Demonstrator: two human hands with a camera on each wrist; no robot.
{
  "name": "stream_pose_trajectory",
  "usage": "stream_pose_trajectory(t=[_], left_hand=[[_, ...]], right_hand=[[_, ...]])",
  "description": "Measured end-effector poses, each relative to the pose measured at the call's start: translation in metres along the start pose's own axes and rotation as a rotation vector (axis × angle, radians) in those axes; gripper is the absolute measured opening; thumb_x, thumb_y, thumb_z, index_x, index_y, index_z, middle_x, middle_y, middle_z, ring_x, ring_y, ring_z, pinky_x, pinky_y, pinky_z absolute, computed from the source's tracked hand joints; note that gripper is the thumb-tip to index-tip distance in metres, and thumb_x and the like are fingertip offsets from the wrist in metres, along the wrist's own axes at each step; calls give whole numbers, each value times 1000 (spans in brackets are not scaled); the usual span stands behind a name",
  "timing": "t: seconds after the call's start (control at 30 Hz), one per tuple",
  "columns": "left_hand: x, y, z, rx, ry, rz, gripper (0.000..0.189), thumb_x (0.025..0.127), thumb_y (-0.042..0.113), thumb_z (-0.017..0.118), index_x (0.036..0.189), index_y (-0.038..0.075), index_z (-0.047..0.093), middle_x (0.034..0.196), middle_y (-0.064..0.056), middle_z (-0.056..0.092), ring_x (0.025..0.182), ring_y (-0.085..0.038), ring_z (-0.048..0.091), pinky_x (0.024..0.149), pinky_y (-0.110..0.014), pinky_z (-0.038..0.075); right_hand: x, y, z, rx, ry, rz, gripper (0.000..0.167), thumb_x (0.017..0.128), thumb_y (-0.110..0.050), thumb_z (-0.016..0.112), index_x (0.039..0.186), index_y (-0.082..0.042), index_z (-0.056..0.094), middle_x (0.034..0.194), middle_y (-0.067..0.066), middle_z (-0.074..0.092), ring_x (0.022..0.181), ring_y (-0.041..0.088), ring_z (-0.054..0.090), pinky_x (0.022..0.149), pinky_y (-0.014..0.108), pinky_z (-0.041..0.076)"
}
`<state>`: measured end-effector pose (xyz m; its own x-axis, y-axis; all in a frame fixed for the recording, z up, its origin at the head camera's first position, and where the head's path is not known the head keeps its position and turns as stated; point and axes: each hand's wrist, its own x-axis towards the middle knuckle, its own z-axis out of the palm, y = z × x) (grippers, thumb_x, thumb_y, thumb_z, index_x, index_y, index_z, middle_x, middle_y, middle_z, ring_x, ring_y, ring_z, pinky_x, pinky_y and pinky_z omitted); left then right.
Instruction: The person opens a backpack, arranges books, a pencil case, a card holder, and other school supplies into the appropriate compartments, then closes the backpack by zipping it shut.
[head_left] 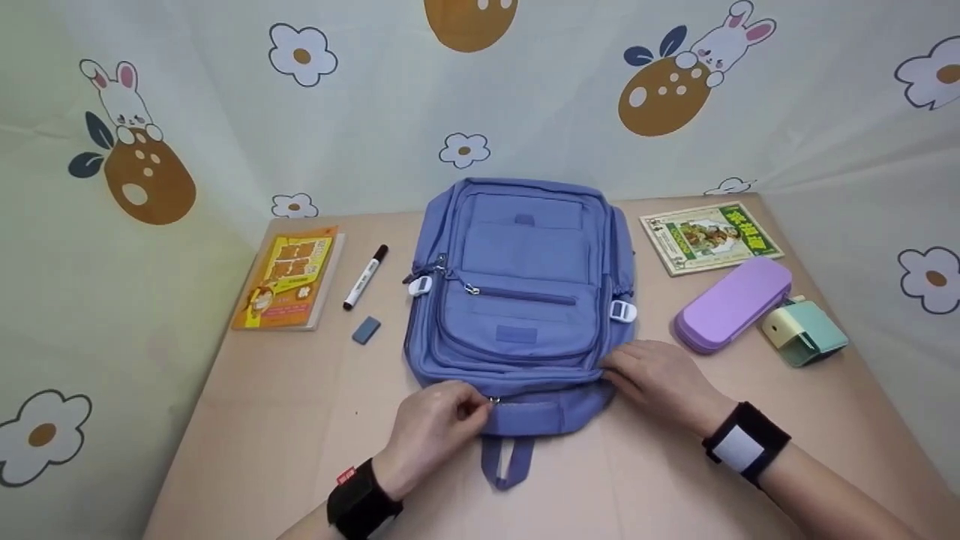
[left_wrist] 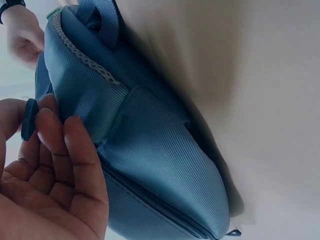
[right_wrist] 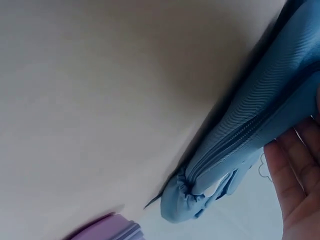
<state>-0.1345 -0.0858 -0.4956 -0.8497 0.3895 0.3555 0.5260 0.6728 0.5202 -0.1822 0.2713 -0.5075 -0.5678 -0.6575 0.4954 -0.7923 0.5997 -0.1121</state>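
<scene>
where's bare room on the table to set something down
The widest bare patch on the table is front left, between the orange book, eraser and left wristband. A smaller one lies between the purple case and right wristband. The backpack fills the middle; far right is crowded with the case, mint-and-cream box and green book.

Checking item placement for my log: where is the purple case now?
In the head view, the purple case lies right of the blue backpack, just below the thin book and beside the mint-and-cream object.
</scene>
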Motion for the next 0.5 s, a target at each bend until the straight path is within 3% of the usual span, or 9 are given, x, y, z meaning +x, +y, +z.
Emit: stream_pose_trajectory(t=[0.17, 0.37, 0.5], left_hand=[[4, 7, 5, 37, 20, 55, 4, 87, 18, 79, 84, 20, 76, 78, 13, 68, 68, 0, 59, 59, -21, 49], [16, 26, 14, 105, -4, 120, 5, 91, 25, 77, 86, 24, 78, 78, 15, 70, 68, 1, 62, 57, -21, 50], [26, 39, 25, 153, 0, 202, 7, 92, 26, 76, 85, 24, 79, 77, 15, 70, 68, 0, 66, 57, -21, 53]], right_hand=[[12, -2, 1, -36, 13, 28, 11, 90, -15, 75, 99, -15, 69, 87, -2, 68, 78, 19, 67, 68, 39, 55], [21, -7, 5, -46, 21, 19, 10, 89, -15, 74, 98, -15, 69, 85, -3, 68, 77, 18, 68, 67, 39, 54], [23, -9, 7, -48, 29, 16, 11, 88, -15, 77, 96, -15, 69, 85, -2, 70, 77, 18, 69, 66, 39, 55]])
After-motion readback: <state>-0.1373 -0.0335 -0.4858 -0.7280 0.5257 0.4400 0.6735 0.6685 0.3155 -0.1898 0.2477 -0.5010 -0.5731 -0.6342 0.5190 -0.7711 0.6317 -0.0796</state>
